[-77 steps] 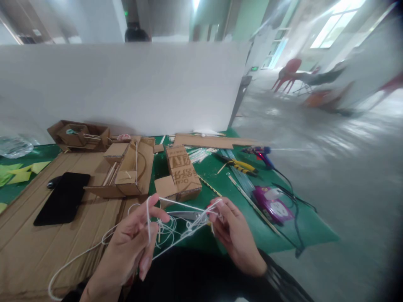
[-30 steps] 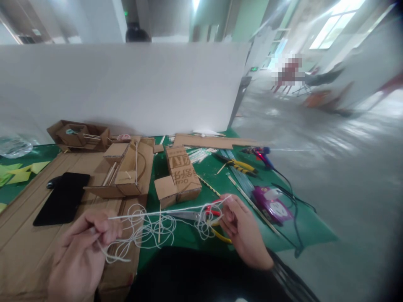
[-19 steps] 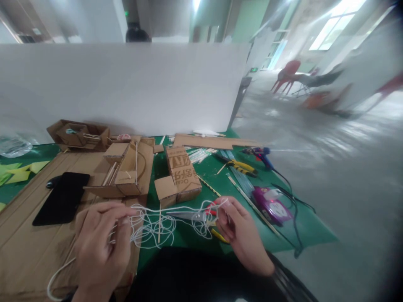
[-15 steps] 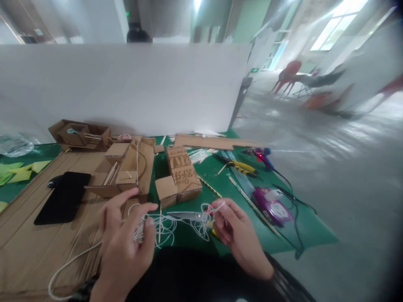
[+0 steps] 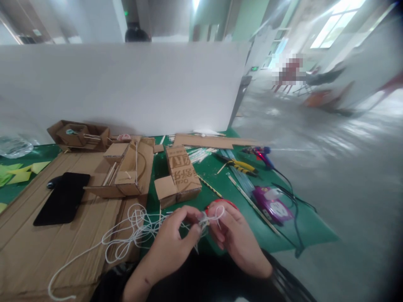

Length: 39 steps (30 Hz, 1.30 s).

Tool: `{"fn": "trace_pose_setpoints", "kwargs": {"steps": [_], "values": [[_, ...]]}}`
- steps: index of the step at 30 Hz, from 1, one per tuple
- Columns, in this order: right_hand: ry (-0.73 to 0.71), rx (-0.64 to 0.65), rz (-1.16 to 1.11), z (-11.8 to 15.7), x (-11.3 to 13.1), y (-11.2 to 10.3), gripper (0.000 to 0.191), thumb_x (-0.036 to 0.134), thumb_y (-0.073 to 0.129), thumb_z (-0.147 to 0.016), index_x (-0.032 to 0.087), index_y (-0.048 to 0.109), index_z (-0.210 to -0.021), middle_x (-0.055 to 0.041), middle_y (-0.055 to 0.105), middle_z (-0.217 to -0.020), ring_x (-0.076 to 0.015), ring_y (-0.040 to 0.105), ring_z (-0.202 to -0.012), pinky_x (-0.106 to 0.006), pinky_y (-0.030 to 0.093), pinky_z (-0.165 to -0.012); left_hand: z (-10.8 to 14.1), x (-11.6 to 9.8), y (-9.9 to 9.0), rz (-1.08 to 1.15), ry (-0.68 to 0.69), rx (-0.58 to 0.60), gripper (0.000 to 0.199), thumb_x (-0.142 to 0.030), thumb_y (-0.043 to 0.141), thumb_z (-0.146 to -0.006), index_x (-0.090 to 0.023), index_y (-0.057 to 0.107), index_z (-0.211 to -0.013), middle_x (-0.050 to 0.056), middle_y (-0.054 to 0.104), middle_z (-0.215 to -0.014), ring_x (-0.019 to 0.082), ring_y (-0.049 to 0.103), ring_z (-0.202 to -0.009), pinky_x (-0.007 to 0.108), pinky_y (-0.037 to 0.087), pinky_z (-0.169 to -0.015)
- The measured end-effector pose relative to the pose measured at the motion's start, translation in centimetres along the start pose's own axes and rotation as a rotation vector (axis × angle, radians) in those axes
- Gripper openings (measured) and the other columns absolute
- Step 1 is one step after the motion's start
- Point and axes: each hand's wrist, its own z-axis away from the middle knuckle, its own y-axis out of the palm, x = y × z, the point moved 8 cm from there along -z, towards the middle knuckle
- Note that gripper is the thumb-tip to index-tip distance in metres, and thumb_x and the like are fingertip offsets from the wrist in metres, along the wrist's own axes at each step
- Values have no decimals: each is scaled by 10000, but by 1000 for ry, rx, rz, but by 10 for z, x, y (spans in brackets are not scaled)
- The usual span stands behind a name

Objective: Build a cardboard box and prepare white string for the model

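Observation:
A tangle of white string lies over the cardboard and the green table, and its end loops down to the lower left. My left hand pinches part of the string near the front edge of the table. Close beside it, my right hand has its fingers closed on the same string, with a small loop standing above the thumb. Red scissor handles show behind my right hand; the rest of the scissors is mostly hidden. A printed cardboard box stands just beyond both hands.
Cardboard structures and a black tablet-like slab occupy the left. At right lie yellow-black pliers, a glue gun, a purple device and cables. A white partition stands behind.
My left hand has moved right from above the cardboard to meet my right hand and has closed on the string. The tangle now spreads further left, and the scissor blades are covered.

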Motion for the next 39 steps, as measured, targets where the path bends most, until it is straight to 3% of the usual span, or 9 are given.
{"fn": "trace_pose_setpoints", "kwargs": {"steps": [9,13,16,18,19,22,28,34,39], "values": [[-2,-101,-146,-3,5,-14,259,457,663,-881,205,626,-835,97,342,-492,-48,236,-392,-160,240,-355,15,19,-28,357,-176,-96,101,-283,561,-933,-205,624,-917,-19,590,-651,147,580,-685,254,456,-709],[-50,-162,-190,-7,9,-24,241,441,672,-884,204,636,-870,104,309,-506,-45,196,-406,-156,232,-358,32,29,-58,574,-225,-205,169,-362,593,-910,-201,603,-860,-104,356,-462,77,362,-416,167,356,-460],[-84,-215,-210,-8,13,-32,219,421,689,-879,208,639,-882,104,304,-518,-45,193,-413,-153,250,-365,52,34,-106,394,-278,-398,219,-420,670,-846,-208,632,-884,-103,368,-482,60,299,-386,131,254,-372],[-109,-257,-216,-7,16,-38,217,418,699,-873,210,638,-883,104,310,-523,-45,196,-410,-153,250,-358,69,27,-147,130,-231,-585,272,-446,734,-776,-211,681,-901,-47,545,-596,92,465,-468,140,348,-386],[-125,-277,-221,-7,18,-40,221,424,698,-873,211,637,-886,104,314,-524,-45,194,-406,-154,244,-349,73,23,-159,27,-223,-578,281,-433,755,-753,-213,702,-919,0,657,-773,139,597,-640,166,476,-510],[-174,-330,-238,-6,21,-43,261,471,692,-872,221,630,-914,106,349,-531,-40,191,-387,-160,228,-329,85,14,-186,-154,-177,-628,298,-415,782,-705,-239,715,-936,-6,700,-912,170,654,-803,165,532,-672],[-221,-382,-245,-7,21,-46,284,479,720,-838,228,615,-916,104,454,-587,-15,227,-353,-153,260,-316,88,13,-187,-272,-187,-639,343,-493,764,-701,-247,703,-933,-7,698,-857,193,638,-741,198,506,-603],[-233,-404,-297,-7,22,-55,187,386,678,-874,218,619,-931,102,470,-594,-16,245,-347,-151,281,-316,82,6,-181,-647,-251,-591,351,-577,659,-777,-270,675,-945,-20,700,-736,193,624,-591,231,439,-536],[-195,-372,-387,-9,24,-57,144,301,683,-835,223,597,-921,84,502,-642,-32,299,-380,-166,323,-347,88,11,-181,-655,-381,-614,343,-616,599,-807,-299,728,-820,-22,734,-726,257,688,-699,257,432,-600]]}}
